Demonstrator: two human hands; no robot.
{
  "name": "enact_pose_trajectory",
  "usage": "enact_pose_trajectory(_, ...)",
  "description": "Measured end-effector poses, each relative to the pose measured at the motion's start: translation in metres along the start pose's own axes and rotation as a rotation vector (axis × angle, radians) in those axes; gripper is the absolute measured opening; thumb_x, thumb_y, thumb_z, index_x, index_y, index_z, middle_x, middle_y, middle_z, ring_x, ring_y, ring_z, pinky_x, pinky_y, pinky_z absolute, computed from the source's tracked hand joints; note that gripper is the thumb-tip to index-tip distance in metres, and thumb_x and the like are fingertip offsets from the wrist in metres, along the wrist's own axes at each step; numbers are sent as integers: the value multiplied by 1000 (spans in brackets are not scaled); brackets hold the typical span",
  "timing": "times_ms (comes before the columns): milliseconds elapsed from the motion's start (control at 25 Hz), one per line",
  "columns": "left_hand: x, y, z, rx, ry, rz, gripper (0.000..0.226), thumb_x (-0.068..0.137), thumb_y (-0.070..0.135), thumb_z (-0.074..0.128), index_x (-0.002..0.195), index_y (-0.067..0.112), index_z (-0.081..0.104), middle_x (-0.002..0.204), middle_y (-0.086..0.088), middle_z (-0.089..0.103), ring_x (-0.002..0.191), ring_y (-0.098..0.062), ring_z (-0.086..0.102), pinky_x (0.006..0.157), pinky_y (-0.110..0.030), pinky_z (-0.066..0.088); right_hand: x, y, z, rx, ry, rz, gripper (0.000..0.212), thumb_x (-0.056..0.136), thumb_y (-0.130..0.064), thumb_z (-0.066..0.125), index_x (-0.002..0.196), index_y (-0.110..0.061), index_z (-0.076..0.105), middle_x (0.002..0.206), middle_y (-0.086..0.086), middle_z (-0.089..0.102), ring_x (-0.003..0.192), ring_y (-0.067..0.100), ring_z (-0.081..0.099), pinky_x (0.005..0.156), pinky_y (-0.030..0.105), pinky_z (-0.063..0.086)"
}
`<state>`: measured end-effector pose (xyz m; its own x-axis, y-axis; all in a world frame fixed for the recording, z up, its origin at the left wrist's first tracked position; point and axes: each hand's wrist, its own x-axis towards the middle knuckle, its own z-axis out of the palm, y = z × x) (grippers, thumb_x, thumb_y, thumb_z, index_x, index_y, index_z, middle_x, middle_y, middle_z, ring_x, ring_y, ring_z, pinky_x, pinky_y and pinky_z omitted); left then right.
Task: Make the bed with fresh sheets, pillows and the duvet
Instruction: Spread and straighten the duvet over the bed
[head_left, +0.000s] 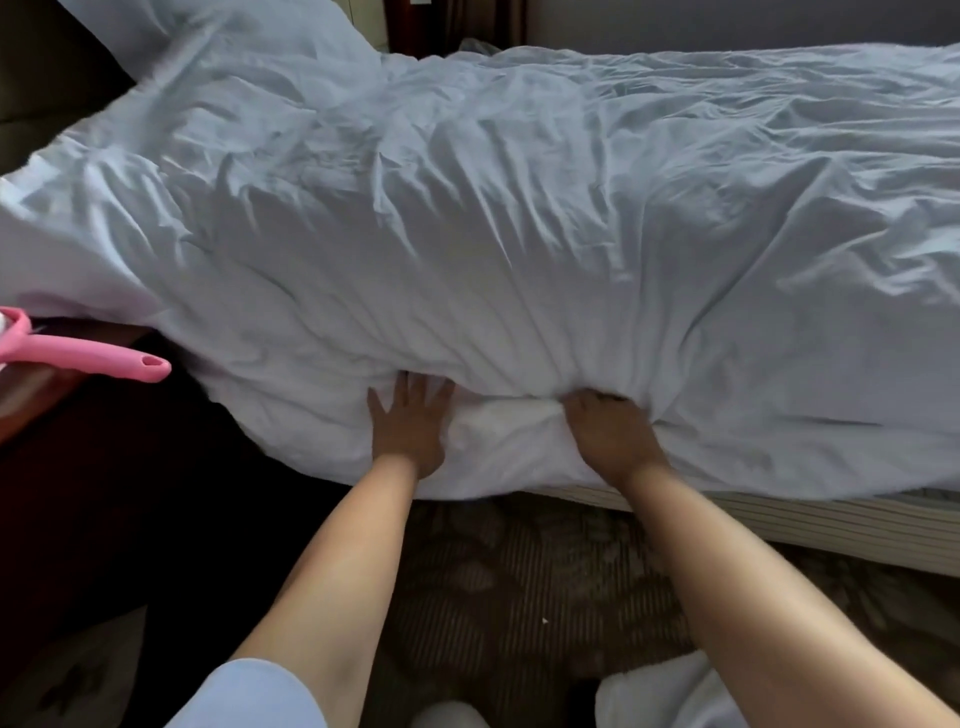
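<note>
A crumpled white duvet (519, 234) covers the bed from left to right and hangs over the near edge. My left hand (408, 423) lies flat on the duvet's near edge with its fingers spread. My right hand (608, 431) is just to its right, fingers curled into a bunched fold of the duvet. A white pillow (223, 41) lies at the far left head end. The striped side of the mattress (831, 525) shows under the duvet at the lower right.
A pink-handled tool (78, 353) sticks out over a dark wooden nightstand (78, 467) at the left. Patterned carpet (519, 587) lies between me and the bed. White fabric (660, 696) is heaped on the floor by my right arm.
</note>
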<state>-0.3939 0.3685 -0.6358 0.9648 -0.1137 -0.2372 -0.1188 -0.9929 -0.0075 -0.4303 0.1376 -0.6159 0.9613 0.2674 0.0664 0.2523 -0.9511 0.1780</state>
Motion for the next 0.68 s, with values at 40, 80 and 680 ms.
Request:
enact_pose_trajectory(40,3,5,1,-10,-17,35,82,95,42,45,148,36,-17,157,-2,-24,145,-30,-16,112,-64,3,0,4,-3,66,1,50,35,86,-2,33,92,0,67,80,20,67,64,31,66,52,32,49)
enact_pose_trajectory(80,5,8,3,-15,-120,64,84,94,39,48,147,39,-17,156,0,-26,145,-31,-16,112,-64,4,1,5,2,128,-54,94,35,94,-7,33,107,-2,65,100,20,67,85,31,67,67,35,52)
enact_pose_trajectory(680,-76,170,-24,-46,-60,546,73,94,14,45,153,30,4,160,1,4,142,-26,20,115,-40,26,-140,80,-53,184,-206,511,55,93,-14,42,146,-20,29,148,6,35,131,26,37,103,35,35)
